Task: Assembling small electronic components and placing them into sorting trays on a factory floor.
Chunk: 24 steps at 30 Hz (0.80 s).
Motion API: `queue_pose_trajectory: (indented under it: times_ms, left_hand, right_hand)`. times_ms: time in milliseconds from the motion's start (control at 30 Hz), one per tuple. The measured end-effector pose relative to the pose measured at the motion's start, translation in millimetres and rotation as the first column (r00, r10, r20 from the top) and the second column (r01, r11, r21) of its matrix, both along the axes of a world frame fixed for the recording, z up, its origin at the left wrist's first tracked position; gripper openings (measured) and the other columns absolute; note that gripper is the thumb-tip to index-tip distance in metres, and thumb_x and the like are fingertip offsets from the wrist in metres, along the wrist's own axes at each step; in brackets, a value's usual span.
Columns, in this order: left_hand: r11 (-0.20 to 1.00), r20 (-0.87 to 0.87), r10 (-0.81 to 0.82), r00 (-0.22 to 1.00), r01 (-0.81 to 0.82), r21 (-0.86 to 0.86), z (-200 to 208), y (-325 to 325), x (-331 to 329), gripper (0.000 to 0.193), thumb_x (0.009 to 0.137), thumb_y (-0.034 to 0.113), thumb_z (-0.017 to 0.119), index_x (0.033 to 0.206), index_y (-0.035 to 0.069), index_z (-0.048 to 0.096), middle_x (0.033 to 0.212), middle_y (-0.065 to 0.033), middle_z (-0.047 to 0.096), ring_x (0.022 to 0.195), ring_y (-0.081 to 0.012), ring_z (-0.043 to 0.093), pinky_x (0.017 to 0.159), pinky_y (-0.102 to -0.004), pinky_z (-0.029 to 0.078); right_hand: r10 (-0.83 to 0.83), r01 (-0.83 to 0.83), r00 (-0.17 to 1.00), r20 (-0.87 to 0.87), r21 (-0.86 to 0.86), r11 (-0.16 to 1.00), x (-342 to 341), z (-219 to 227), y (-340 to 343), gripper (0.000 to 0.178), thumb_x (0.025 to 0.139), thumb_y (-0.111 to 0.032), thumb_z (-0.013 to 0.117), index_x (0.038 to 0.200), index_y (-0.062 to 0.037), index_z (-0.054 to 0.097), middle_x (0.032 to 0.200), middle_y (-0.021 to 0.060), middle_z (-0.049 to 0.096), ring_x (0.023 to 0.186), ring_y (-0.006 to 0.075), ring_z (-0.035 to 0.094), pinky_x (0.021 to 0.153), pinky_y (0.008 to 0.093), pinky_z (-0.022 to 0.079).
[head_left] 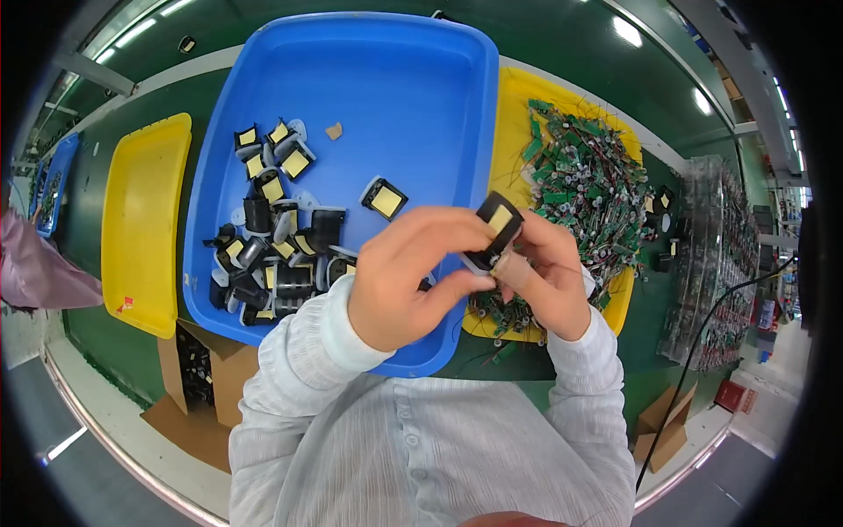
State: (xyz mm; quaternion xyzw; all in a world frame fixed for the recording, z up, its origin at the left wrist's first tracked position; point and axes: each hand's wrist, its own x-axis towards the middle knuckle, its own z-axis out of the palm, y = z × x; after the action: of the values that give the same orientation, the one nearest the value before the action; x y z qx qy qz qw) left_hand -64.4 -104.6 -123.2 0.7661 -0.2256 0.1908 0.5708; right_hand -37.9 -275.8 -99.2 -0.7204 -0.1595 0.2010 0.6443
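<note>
Slanting steeply, the black plastic housing (507,235) has its long axis running from upper right to lower left, its cream pad (500,218) facing up and a pale edge showing at the lower end. It is held above the right side of the blue tray. The left hand (399,281) has its fingers clamped on it from the left, the thumb at the lower end; the right hand (558,283) has its fingers closed on it from the right, the thumb wrapped in a beige strip.

Around them, from the left, come a pink sleeve (39,263), an empty yellow tray (145,220) on the green desk (88,193), and an open cardboard box (230,379) below with dark parts inside. Next, the blue tray (404,79) holds a heap of similar housings (256,213), a tan scrap (334,131), and one housing apart near the left hand, which hides part of this tray. The right hand covers part of the wired green circuit boards (584,180) piled in another yellow tray (622,300). Farther right stand stacked clear plastic trays (702,263), a black cable (698,338) crossing before them.
</note>
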Motion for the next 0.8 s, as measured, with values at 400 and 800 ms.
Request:
queue_pose_trajectory:
  times_ms: [400, 800]
  left_hand:
    - [0.837, -0.338, -0.321, 0.884, 0.098, -0.538, -6.3, 0.2, -5.7, 0.015, 0.086, 0.002, 0.049, 0.1, -0.003, 0.05, 0.104, -0.0121, 0.05, 0.091, -0.0183, 0.053, 0.078, -0.0293, 0.046]
    - [0.952, -0.204, -0.145, 0.968, 0.081, -0.294, -16.2, 2.5, -2.6, 0.018, 0.082, 0.005, 0.057, 0.098, -0.001, 0.052, 0.094, -0.011, 0.054, 0.079, -0.0177, 0.054, 0.071, -0.0266, 0.045]
  right_hand:
    - [0.054, -0.061, 0.996, 0.073, 0.084, 0.995, -7.2, -1.4, 0.5, 0.02, 0.079, -0.009, 0.061, 0.095, 0.0025, 0.053, 0.076, 0.0063, 0.058, 0.064, 0.0085, 0.052, 0.058, 0.0209, 0.044]
    - [0.084, -0.082, 0.992, 0.095, -0.028, 0.996, -7.0, 3.5, -1.0, 0.02, 0.077, -0.001, 0.061, 0.094, 0.0033, 0.053, 0.079, 0.0076, 0.06, 0.071, 0.0107, 0.058, 0.059, 0.0226, 0.047]
